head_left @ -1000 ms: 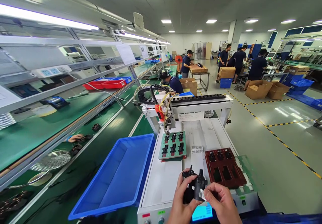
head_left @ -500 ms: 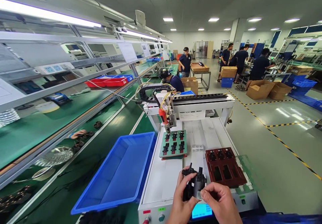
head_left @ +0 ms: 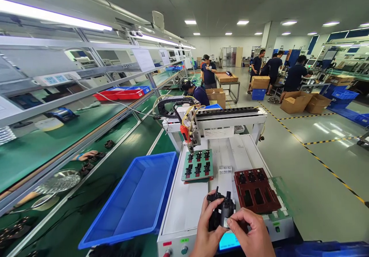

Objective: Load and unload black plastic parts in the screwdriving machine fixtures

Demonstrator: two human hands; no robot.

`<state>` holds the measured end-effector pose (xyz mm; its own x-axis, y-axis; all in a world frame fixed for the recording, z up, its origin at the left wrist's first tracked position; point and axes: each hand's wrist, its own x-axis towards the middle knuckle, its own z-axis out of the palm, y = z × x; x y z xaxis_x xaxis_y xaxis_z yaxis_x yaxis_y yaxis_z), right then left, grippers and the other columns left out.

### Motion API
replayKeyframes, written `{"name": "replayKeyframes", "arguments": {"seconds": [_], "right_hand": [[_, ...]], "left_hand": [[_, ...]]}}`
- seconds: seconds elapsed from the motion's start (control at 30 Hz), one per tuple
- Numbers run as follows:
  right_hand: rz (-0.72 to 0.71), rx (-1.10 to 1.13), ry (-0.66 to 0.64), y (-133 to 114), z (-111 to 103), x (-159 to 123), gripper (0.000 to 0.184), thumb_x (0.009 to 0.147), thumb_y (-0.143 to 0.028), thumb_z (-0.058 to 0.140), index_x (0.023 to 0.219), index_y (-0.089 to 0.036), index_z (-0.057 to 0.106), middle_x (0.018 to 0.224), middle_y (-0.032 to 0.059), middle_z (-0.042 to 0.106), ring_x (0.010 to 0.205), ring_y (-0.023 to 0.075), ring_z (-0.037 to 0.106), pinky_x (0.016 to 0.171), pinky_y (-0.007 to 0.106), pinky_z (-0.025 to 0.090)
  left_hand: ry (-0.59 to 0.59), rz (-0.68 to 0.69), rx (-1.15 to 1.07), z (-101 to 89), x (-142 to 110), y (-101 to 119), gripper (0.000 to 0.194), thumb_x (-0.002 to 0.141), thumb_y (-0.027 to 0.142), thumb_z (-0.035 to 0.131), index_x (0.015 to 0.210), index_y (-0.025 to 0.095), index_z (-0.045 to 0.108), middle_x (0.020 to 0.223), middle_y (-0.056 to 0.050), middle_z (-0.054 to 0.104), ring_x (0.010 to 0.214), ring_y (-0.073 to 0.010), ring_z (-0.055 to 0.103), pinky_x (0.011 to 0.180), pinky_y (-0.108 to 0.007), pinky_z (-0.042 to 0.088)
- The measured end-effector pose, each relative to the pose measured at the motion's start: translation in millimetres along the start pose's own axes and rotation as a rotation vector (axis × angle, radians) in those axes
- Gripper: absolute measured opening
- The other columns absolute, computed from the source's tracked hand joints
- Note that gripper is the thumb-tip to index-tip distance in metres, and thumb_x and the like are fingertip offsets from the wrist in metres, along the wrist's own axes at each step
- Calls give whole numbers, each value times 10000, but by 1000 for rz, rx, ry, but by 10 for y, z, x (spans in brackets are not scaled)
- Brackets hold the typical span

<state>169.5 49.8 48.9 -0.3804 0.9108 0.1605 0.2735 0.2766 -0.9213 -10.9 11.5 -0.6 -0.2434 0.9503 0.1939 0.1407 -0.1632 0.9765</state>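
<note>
My left hand (head_left: 206, 222) is wrapped round a black plastic part (head_left: 227, 207), a ribbed cylinder with stubby spouts, like a small pump. A small pale label (head_left: 225, 221) lies against the cylinder's lower side. My right hand (head_left: 249, 228) is closed, its thumb and fingertip at the label's edge and touching the part. Just beyond the hands is a dark red fixture (head_left: 256, 191) with small black pieces in its far row and open pockets in the near row. A green fixture (head_left: 197, 165) holding several black parts sits under the machine's head.
A white gantry machine (head_left: 219, 122) with an orange-and-metal head (head_left: 184, 133) spans the bench. A sheet of labels (head_left: 225, 169) lies between the fixtures. A blue bin (head_left: 129, 199) stands left. Beside it, a co-worker's hand (head_left: 86, 155) is near black parts. Other people stand further back.
The label now sits flatter against the black part, with my right thumb at its edge. Both hands keep nearly the same place. A person at the back has turned and raised a hand.
</note>
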Motion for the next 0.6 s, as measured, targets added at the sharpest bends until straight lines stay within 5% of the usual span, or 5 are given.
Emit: {"name": "replayKeyframes", "arguments": {"seconds": [0.13,0.27,0.37,0.47,0.6], "right_hand": [[-232,-178,151,106,75,-77,111,1005,-363,706,1003,-260,749,776,8,714,675,176,674,668,269,506],[34,71,293,237,129,-81,698,943,-545,747,1512,-236,487,733,-24,652,610,187,594,606,283,511],[190,312,260,340,168,-103,884,833,-745,750,1520,-249,497,1025,70,742,874,264,694,767,339,574],[233,541,213,446,162,-250,848,778,-785,766,1461,-314,590,1420,101,660,1211,339,665,1003,424,562],[235,646,245,585,-9,-590,665,849,-697,733,1395,-328,649,1258,86,747,1188,339,698,956,498,596]], "left_hand": [[3,-30,-32,7,-18,9,533,820,427,862,1315,305,705,1627,-138,432,1545,-425,387,1223,-528,440],[28,-116,-85,62,-39,27,597,777,549,868,1298,304,709,1606,-149,468,1557,-429,365,1256,-564,370],[1,-74,-78,148,-44,43,620,779,607,846,1302,304,705,1616,-158,451,1531,-428,414,1219,-550,434],[-123,93,23,303,-49,59,562,844,615,780,1311,311,703,1613,-158,443,1479,-414,488,1163,-520,509],[-343,304,271,678,-52,103,422,972,541,637,1322,316,709,1616,-166,464,1465,-373,517,1160,-496,510]]}}
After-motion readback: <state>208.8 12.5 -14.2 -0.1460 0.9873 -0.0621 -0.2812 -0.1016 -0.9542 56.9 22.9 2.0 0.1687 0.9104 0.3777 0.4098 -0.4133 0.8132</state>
